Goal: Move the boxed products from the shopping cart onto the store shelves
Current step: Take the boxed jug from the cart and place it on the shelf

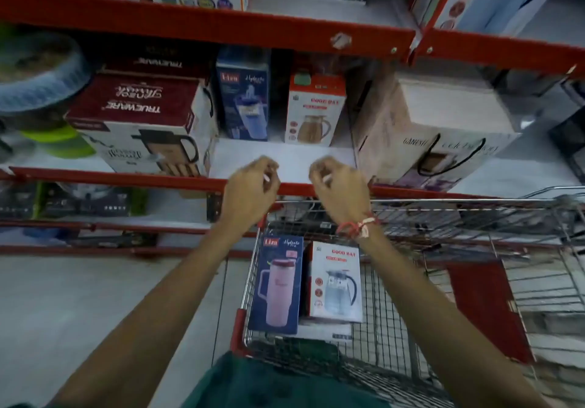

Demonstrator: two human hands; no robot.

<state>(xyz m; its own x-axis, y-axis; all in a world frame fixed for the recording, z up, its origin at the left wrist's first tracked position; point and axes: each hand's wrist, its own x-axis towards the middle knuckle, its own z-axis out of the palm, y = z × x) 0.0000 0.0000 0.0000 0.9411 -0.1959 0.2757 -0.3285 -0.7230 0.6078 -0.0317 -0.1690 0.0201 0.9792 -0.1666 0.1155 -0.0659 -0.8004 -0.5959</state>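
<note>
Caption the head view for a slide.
Both empty hands hover at the shelf edge above two boxes left in cart.

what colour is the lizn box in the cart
Dark blue, with a pink jug pictured on it; head view shows it best.

Below my hands, two boxes lie side by side in the cart; beyond them, the shelf.

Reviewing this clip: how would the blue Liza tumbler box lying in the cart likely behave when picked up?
The blue Liza box looks like a stiff, flat-sided carton, so it should probably keep its shape and not roll. Its glossy print may be a bit slippery. Tall and narrow, it could tip if stood upright on the shelf.
</note>
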